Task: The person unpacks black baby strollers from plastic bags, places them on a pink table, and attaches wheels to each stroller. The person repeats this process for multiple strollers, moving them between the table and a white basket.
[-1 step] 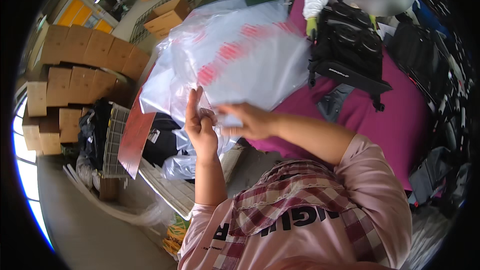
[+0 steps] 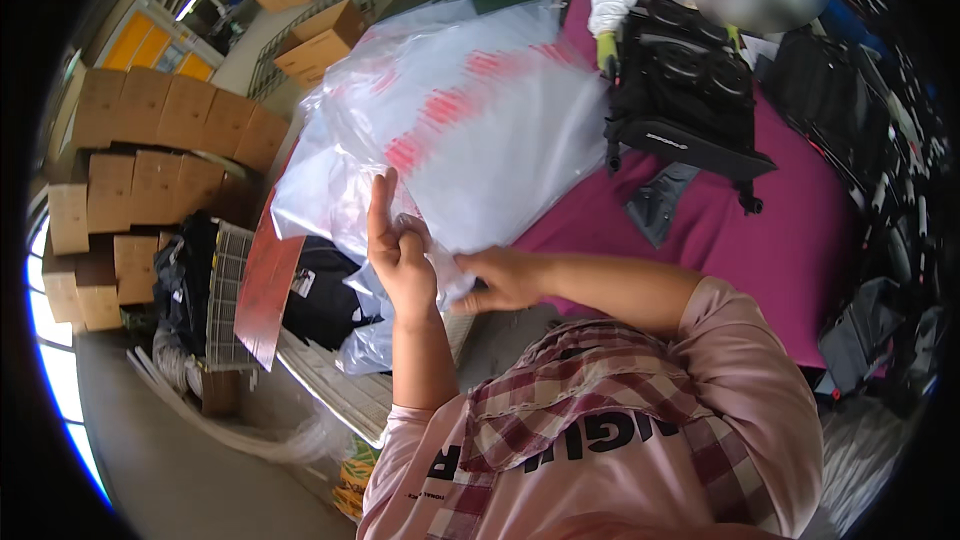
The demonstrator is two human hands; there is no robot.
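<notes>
A pile of large clear plastic bags (image 2: 520, 140) with red print lies in front of me. My left hand (image 2: 403, 270) is at the pile's near edge, its index finger pointing up and the other fingers curled on a gathered piece of plastic bag. To its right, my right hand (image 2: 500, 278) pinches the same bunched plastic between thumb and fingers. The plastic's edge hangs between the two hands, and part of it is hidden behind them.
Across the purple-covered table (image 2: 560, 230), a person in green gloves handles a black wheeled bag (image 2: 685, 90). Black bags (image 2: 830, 90) crowd the right side. Stacked cartons (image 2: 150, 180) stand at left, near a red board (image 2: 268, 290) and a wire basket (image 2: 230, 290).
My right hand, blurred before, has moved slightly down and now closes on the plastic. My left hand stays nearly in place. The whole view has shifted a little.
</notes>
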